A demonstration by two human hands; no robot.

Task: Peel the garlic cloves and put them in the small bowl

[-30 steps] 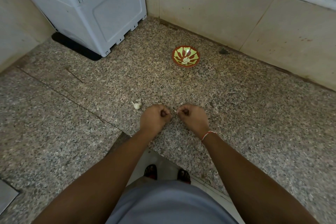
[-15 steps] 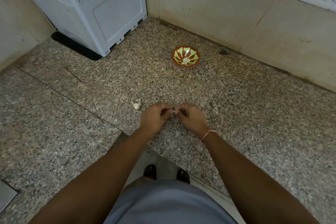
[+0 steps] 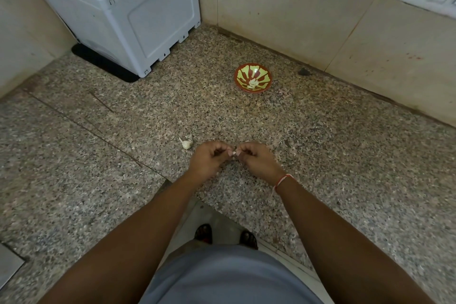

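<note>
Both hands, left hand (image 3: 209, 159) and right hand (image 3: 257, 159), pinch one garlic clove (image 3: 234, 153) together above the granite counter (image 3: 320, 155).

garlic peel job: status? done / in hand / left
Done: pale peeled cloves already lie in the small bowl. In hand: left hand and right hand pinch one clove between their fingertips above the granite counter. Left: a garlic piece lies by the left hand, untouched.

arms bare | right wrist thread (image 3: 281, 181) red-white | grey garment (image 3: 232, 276) | sandals (image 3: 203, 233)
</note>
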